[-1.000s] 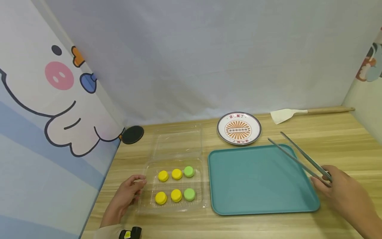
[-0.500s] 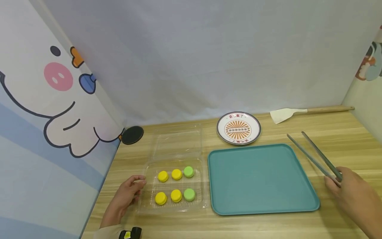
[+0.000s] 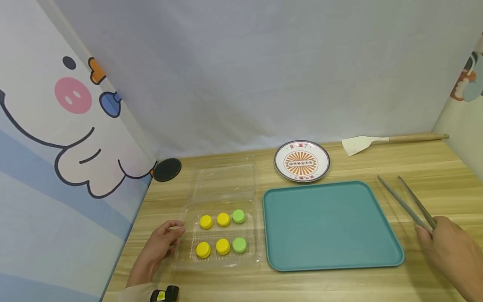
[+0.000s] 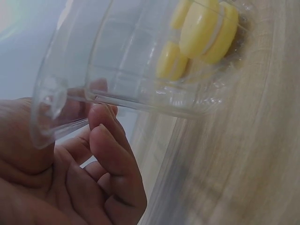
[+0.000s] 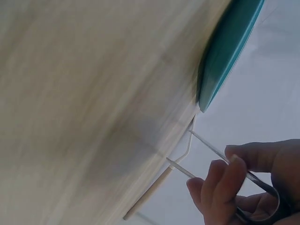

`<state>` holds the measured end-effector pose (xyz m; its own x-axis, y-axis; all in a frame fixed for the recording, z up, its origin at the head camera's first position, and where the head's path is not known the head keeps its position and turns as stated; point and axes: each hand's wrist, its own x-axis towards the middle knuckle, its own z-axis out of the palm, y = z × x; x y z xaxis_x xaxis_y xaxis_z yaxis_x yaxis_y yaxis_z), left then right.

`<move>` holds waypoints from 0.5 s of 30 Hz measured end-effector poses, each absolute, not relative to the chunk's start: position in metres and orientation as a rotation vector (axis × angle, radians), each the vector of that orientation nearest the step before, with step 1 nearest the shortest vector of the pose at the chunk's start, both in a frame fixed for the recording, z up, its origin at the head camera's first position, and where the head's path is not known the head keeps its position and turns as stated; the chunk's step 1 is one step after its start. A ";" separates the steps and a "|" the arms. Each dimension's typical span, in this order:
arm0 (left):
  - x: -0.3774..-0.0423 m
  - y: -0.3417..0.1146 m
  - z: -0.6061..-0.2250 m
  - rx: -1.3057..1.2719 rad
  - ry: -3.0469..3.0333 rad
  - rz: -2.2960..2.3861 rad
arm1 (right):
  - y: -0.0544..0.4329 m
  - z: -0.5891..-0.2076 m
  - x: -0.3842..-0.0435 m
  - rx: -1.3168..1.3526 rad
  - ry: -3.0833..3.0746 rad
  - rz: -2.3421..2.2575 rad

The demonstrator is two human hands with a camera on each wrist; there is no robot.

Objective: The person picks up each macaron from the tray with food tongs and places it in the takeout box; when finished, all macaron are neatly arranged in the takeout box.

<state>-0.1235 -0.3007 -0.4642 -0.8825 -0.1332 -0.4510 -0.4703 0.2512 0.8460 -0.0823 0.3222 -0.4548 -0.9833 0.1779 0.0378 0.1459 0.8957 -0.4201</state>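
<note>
My left hand (image 3: 160, 244) is at the left edge of a clear plastic clamshell box (image 3: 252, 253). In the left wrist view, thumb and fingers pinch the rim of the box (image 4: 70, 110). Inside stand two rows of macarons: several yellow macarons (image 3: 222, 246) and two green macarons (image 3: 239, 245) on the right. My right hand (image 3: 450, 247) grips metal tongs (image 3: 405, 207) beyond the right side of a teal tray (image 3: 328, 228). The tongs' arms are spread, pointing away from me, with nothing between their tips. In the right wrist view, the fingers curl round the tongs (image 5: 258, 183).
Behind the tray lies a round plate (image 3: 302, 174) with an orange ray print. A white spatula with a wooden handle (image 3: 415, 138) rests along the back wall. The box's lid (image 3: 226, 182) is folded back. A black disc (image 3: 167, 170) lies at the back left.
My right hand has moved right and slightly toward me with the tongs, which have left the space over the tray. The left hand, box and macarons have stayed put.
</note>
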 end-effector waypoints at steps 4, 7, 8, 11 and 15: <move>-0.124 -0.301 -0.464 -0.564 2.240 1.670 | 0.324 -0.453 -0.083 -0.270 -3.070 0.660; -0.124 -0.300 -0.464 -0.566 2.241 1.671 | 0.327 -0.452 -0.085 -0.281 -3.181 0.681; -0.124 -0.300 -0.464 -0.567 2.242 1.672 | 0.328 -0.452 -0.086 -0.269 -3.215 0.680; -0.124 -0.299 -0.463 -0.569 2.243 1.673 | 0.330 -0.453 -0.088 -0.235 -3.288 0.680; -0.124 -0.300 -0.464 -0.556 2.240 1.672 | 0.333 -0.458 -0.089 -0.208 -3.336 0.616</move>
<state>-0.1240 -0.2997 -0.4635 -0.8835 -0.1316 -0.4495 -0.4684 0.2516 0.8469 -0.0890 0.3326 -0.4578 -0.9597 0.0721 -0.2715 0.1642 0.9281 -0.3342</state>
